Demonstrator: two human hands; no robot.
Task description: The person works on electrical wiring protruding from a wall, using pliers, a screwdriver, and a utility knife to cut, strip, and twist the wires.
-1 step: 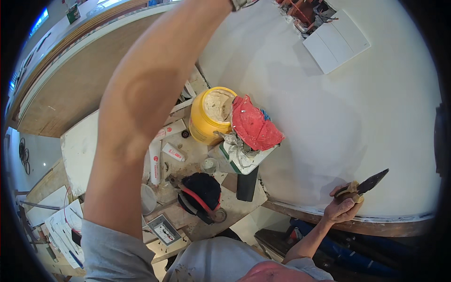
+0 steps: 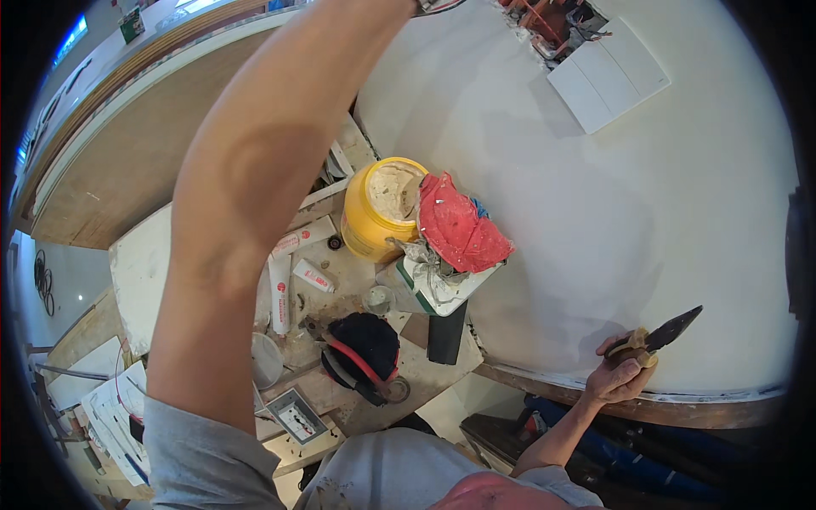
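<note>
My left arm reaches up across the view, and its hand lies beyond the top edge; only a dark and light band [image 2: 438,7] at the wrist shows. At the lower right, my right hand [image 2: 619,381] is closed around a putty knife with a dark, pointed blade [image 2: 674,329]. Tan, lumpy material sits by the blade's base, and I cannot tell whether it is part of the handle. The blade points up and right, close to the white wall [image 2: 569,195]. Between the arms, a yellow bucket [image 2: 361,217] holds pale paste, with a crumpled red bag [image 2: 459,225] beside it.
Below the bag stands a white, green-edged container [image 2: 455,293]. White tubes [image 2: 280,293], a clear cup [image 2: 379,299], a black and red cap [image 2: 365,353] and a grey-framed box [image 2: 297,415] lie on the worktable [image 2: 365,416]. A white cover panel [image 2: 608,75] adjoins a wall opening with wires [image 2: 557,30].
My left arm has shifted slightly to the left. The right hand and the putty knife stay almost where they were.
</note>
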